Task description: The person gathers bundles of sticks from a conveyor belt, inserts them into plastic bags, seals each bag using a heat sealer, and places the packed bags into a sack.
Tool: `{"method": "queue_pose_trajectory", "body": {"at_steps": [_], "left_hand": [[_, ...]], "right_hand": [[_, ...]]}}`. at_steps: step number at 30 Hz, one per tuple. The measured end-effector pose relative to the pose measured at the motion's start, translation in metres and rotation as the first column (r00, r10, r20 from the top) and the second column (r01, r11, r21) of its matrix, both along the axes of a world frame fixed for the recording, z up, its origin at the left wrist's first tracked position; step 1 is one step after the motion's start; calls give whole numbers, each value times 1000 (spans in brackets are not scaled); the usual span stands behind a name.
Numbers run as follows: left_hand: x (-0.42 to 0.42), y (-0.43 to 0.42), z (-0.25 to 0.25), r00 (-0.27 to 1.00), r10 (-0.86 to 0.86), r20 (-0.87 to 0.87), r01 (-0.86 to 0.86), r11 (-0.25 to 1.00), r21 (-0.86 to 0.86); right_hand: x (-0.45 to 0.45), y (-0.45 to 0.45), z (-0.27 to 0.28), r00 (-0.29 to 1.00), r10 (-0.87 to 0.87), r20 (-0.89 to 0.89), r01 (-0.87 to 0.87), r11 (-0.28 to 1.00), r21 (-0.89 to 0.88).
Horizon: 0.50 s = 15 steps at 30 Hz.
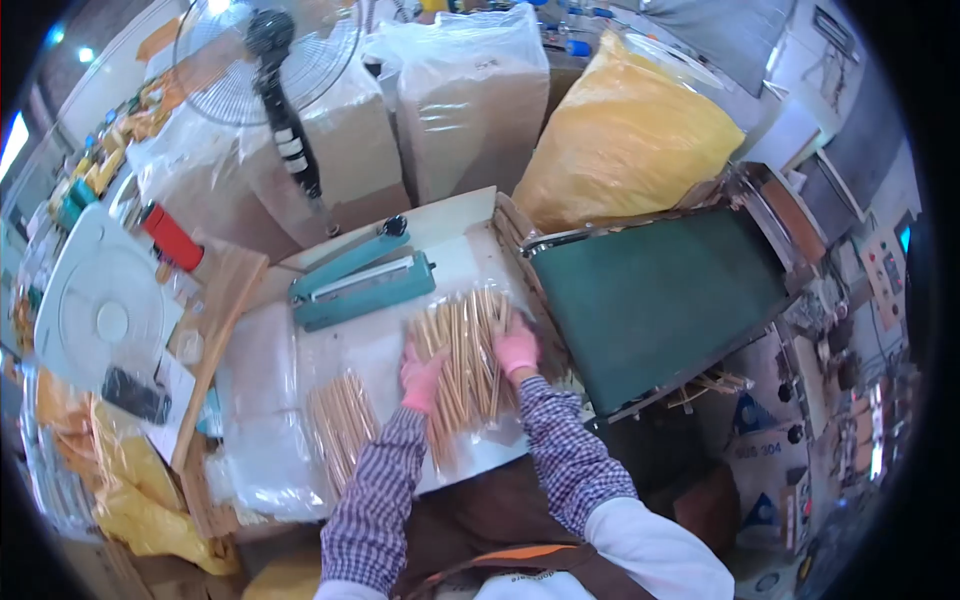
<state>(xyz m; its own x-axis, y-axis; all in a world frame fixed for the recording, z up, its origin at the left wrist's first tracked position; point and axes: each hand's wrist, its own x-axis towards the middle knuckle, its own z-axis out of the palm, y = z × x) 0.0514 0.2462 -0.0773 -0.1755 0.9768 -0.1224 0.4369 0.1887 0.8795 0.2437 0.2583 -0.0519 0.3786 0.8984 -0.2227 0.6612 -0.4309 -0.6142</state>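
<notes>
A clear plastic bag of thin wooden sticks (pixel 462 350) lies on the white worktable in front of me. My left hand (pixel 422 376), in a pink glove, grips its left side, the fingers curled onto the sticks. Along the right edge, my right hand (pixel 516 346), also gloved in pink, is closed on the bag near its upper part. A second bundle of sticks (pixel 341 424) rests to the left, beside my left forearm. Just beyond the bag sits a teal hand-lever bag sealer (pixel 365 290) with its arm raised.
Stacked clear plastic bags (pixel 262 410) lie at the table's left. A green conveyor belt (pixel 660 300) adjoins on the right. Behind stand a fan (pixel 285 130), plastic-covered boxes (pixel 475 120) and a yellow sack (pixel 630 140). A phone (pixel 137 394) and red cylinder (pixel 172 237) are at far left.
</notes>
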Motion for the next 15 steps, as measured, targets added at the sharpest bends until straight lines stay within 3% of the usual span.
{"method": "queue_pose_trajectory", "body": {"at_steps": [2, 6, 7, 9, 10, 11, 12, 14, 15], "left_hand": [[23, 0, 2, 995, -26, 92, 28, 999, -24], [19, -90, 21, 961, -20, 275, 36, 998, -53], [7, -120, 7, 881, -118, 458, 156, 987, -44], [-3, -207, 37, 658, -147, 739, 195, 981, 21], [-13, -244, 45, 798, -114, 592, 208, 974, -92], [-17, -273, 54, 858, -111, 501, 202, 971, -130], [-17, -298, -12, 862, -101, 496, 220, 957, -188], [-16, -288, 17, 713, -219, 666, 395, 911, -122], [-19, -273, 29, 729, -268, 629, 401, 913, -75]], "right_hand": [[-45, -30, 2, 950, 122, 287, -137, 990, 35], [-64, -123, -7, 956, 243, -163, -224, 966, 130], [-56, -158, 7, 899, 313, -305, -285, 949, 133], [-44, -229, 11, 761, 265, -593, -250, 962, 109], [-37, -256, -14, 690, 242, -682, -228, 967, 113], [-37, -274, -24, 618, 190, -763, -164, 980, 112], [-46, -272, -15, 607, 184, -773, -167, 981, 103], [-67, -274, 11, 590, 143, -795, -161, 985, 58], [-71, -263, 7, 633, 163, -756, -98, 987, 131]]}}
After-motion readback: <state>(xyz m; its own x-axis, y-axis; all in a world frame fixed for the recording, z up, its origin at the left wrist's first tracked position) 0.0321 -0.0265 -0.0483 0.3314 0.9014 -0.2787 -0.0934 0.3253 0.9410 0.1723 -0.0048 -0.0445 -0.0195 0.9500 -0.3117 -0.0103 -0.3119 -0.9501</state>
